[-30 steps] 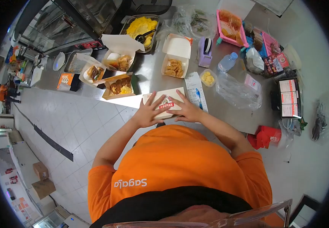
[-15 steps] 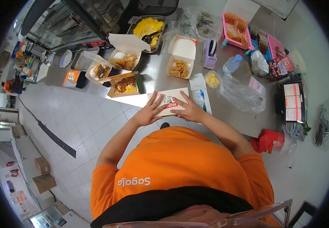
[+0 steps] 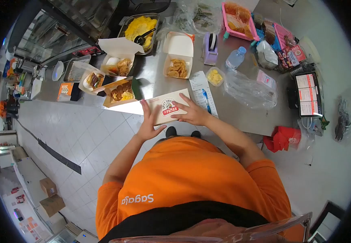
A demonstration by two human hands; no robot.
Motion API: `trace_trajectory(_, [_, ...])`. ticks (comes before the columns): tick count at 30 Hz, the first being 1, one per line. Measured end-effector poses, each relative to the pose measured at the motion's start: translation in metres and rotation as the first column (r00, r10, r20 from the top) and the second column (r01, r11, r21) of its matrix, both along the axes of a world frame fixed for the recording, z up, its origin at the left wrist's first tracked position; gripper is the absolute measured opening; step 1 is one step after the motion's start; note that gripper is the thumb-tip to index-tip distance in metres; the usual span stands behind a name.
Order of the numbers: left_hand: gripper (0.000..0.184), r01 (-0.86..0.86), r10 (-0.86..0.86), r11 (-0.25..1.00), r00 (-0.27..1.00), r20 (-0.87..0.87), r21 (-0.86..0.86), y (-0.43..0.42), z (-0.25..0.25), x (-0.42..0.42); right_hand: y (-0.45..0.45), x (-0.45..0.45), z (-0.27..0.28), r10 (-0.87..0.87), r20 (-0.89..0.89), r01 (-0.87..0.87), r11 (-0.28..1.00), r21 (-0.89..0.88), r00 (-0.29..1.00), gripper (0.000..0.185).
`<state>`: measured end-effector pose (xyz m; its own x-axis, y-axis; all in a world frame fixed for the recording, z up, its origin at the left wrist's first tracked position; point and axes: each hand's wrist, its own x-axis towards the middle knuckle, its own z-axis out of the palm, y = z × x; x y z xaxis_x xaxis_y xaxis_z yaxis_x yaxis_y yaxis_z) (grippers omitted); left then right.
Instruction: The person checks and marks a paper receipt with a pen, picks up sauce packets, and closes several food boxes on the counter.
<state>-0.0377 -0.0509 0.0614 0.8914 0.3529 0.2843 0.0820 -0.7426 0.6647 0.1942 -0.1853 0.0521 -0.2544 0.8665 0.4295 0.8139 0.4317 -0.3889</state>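
A closed white cardboard takeaway box (image 3: pixel 168 106) with a red "Paman" logo lies tilted at the table's front edge. My left hand (image 3: pixel 148 123) cups its left side, fingers straight along the edge and thumb near the front corner. From the right, my right hand (image 3: pixel 193 113) grips the box with fingers spread over the lid. Just right of the box lies a printed paper slip (image 3: pixel 199 83) with a blue pen (image 3: pixel 206 101) on it. Behind the box stands an open box of fried pieces (image 3: pixel 177 68).
Left are open food boxes (image 3: pixel 121 95) and a tray of yellow food (image 3: pixel 141 30) with a black spoon. A purple tape dispenser (image 3: pixel 210 50), water bottle (image 3: pixel 235 58), small yellow-filled tub (image 3: pixel 215 77), plastic bag (image 3: pixel 244 91) and pink basket (image 3: pixel 238 22) stand right.
The view has shifted, so the table things appear further left. My left hand has slid off the lid to the box's left side, and the box is more tilted. My right hand stays on it.
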Motion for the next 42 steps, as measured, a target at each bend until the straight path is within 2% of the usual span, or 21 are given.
trace_trajectory(1, [0.090, -0.075, 0.079, 0.995, 0.995, 0.061, -0.061, -0.005, -0.003, 0.003, 0.001, 0.000, -0.001, -0.003, -0.009, 0.003, 1.000, 0.009, 1.000, 0.035])
trace_trajectory(2, [0.097, -0.118, 0.124, 0.987, 0.991, 0.046, -0.110, -0.009, -0.005, 0.004, 0.001, 0.000, -0.002, -0.007, -0.019, 0.007, 1.000, 0.016, 1.000, 0.035])
trace_trajectory(5, [0.090, -0.168, 0.209, 0.944, 0.971, 0.120, -0.284, -0.010, -0.025, 0.007, -0.001, 0.000, -0.003, -0.015, -0.021, 0.015, 1.000, 0.010, 1.000, 0.035])
trace_trajectory(6, [0.084, -0.232, 0.274, 0.903, 0.959, 0.069, -0.361, -0.013, -0.028, 0.007, -0.001, -0.001, -0.003, -0.008, -0.018, 0.008, 1.000, 0.004, 1.000, 0.035])
trace_trajectory(9, [0.081, -0.285, 0.365, 0.658, 0.930, -0.036, -0.697, -0.006, -0.029, 0.003, 0.001, -0.001, -0.004, -0.012, -0.011, 0.012, 1.000, 0.019, 1.000, 0.036])
trace_trajectory(10, [0.069, -0.324, 0.493, 0.518, 0.869, -0.034, -0.792, -0.004, -0.032, 0.007, 0.001, -0.001, -0.004, -0.021, 0.006, 0.021, 0.999, 0.024, 1.000, 0.036])
trace_trajectory(13, [0.057, -0.453, 0.565, 0.484, 0.815, -0.127, -0.749, 0.009, -0.028, 0.016, 0.001, -0.002, -0.002, -0.009, -0.014, 0.009, 0.999, -0.047, 1.000, 0.034])
trace_trajectory(14, [0.047, -0.474, 0.616, 0.421, 0.775, -0.140, -0.774, 0.005, -0.020, 0.022, 0.001, -0.002, -0.002, -0.009, -0.010, 0.008, 0.999, -0.053, 1.000, 0.035])
trace_trajectory(18, [0.037, -0.411, 0.584, 0.358, 0.800, -0.142, -0.839, 0.011, -0.026, 0.028, 0.002, -0.001, -0.003, 0.000, 0.006, 0.000, 0.999, -0.043, 1.000, 0.036])
trace_trajectory(21, [0.035, -0.419, 0.591, 0.465, 0.803, -0.079, -0.780, 0.013, -0.038, 0.029, 0.003, -0.001, -0.002, 0.011, 0.015, -0.010, 0.998, -0.056, 1.000, 0.036])
trace_trajectory(25, [0.051, -0.471, 0.602, 0.673, 0.797, 0.052, -0.570, 0.013, -0.047, 0.024, 0.004, -0.001, -0.001, 0.023, 0.034, -0.021, 0.998, -0.054, 0.999, 0.037])
trace_trajectory(28, [0.079, -0.350, 0.363, 0.924, 0.930, 0.065, -0.155, 0.022, -0.026, 0.018, 0.005, 0.000, -0.002, 0.031, 0.025, -0.030, 0.998, -0.049, 0.999, 0.037])
trace_trajectory(29, [0.087, -0.282, 0.280, 0.959, 0.959, -0.053, -0.030, 0.021, -0.013, 0.015, 0.005, 0.000, 0.000, 0.028, 0.018, -0.028, 0.998, -0.051, 0.999, 0.037])
trace_trajectory(31, [0.102, -0.084, 0.141, 0.978, 0.941, -0.307, 0.190, 0.013, 0.019, 0.010, 0.005, 0.001, 0.001, 0.027, 0.022, -0.025, 0.998, -0.051, 0.999, 0.037])
trace_trajectory(32, [0.110, -0.052, 0.212, 0.906, 0.914, -0.345, 0.419, 0.011, 0.023, 0.010, 0.006, 0.001, 0.000, 0.026, 0.029, -0.024, 0.998, -0.052, 0.999, 0.036])
trace_trajectory(35, [0.102, 0.231, 0.032, 0.889, 0.830, -0.557, 0.395, 0.012, 0.043, 0.024, 0.011, 0.004, -0.002, 0.049, 0.051, -0.049, 0.999, -0.015, 0.997, 0.034])
trace_trajectory(36, [0.090, 0.249, 0.049, 0.851, 0.839, -0.543, 0.462, 0.013, 0.034, 0.030, 0.015, 0.007, -0.005, 0.070, 0.040, -0.069, 0.997, -0.026, 0.997, 0.034])
trace_trajectory(38, [0.083, 0.148, 0.092, 0.870, 0.889, -0.449, 0.471, 0.014, 0.017, 0.036, 0.023, 0.013, 0.004, 0.097, -0.005, -0.097, 0.995, -0.014, 0.995, 0.026])
trace_trajectory(39, [0.079, 0.099, 0.115, 0.875, 0.909, -0.401, 0.473, 0.014, 0.014, 0.039, 0.027, 0.023, -0.001, 0.008, -0.027, -0.008, 1.000, 0.022, 1.000, 0.024])
trace_trajectory(41, [0.072, 0.048, 0.183, 0.878, 0.886, -0.426, 0.477, 0.005, 0.021, 0.044, 0.039, 0.052, -0.015, -0.159, -0.078, 0.166, 0.981, 0.096, 0.984, 0.020])
trace_trajectory(42, [0.072, 0.005, 0.229, 0.885, 0.867, -0.443, 0.466, -0.003, 0.024, 0.048, 0.048, 0.067, -0.006, -0.406, -0.249, 0.454, 0.873, 0.178, 0.879, 0.017])
